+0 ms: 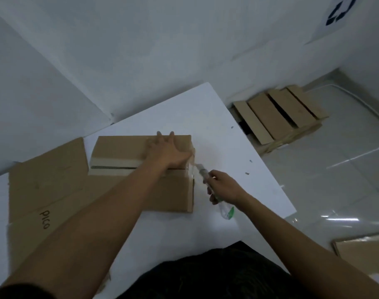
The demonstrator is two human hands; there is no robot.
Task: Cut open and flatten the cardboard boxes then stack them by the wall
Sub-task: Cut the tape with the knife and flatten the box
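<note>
A brown cardboard box (121,147) stands on the white table (216,130), with a dark gap along its taped top seam. My left hand (169,151) lies flat on the box's top right part, fingers straight. My right hand (224,186) grips a utility knife (222,207) with a clear and green handle. Its blade tip touches the tape at the right end of the box. A flattened cardboard sheet (44,186) marked "pico" lies on the table, left of the box.
A stack of flattened boxes (279,117) lies on the shiny floor against the wall, beyond the table's right edge. Another cardboard piece (361,253) lies on the floor at the lower right. White walls close in behind the table.
</note>
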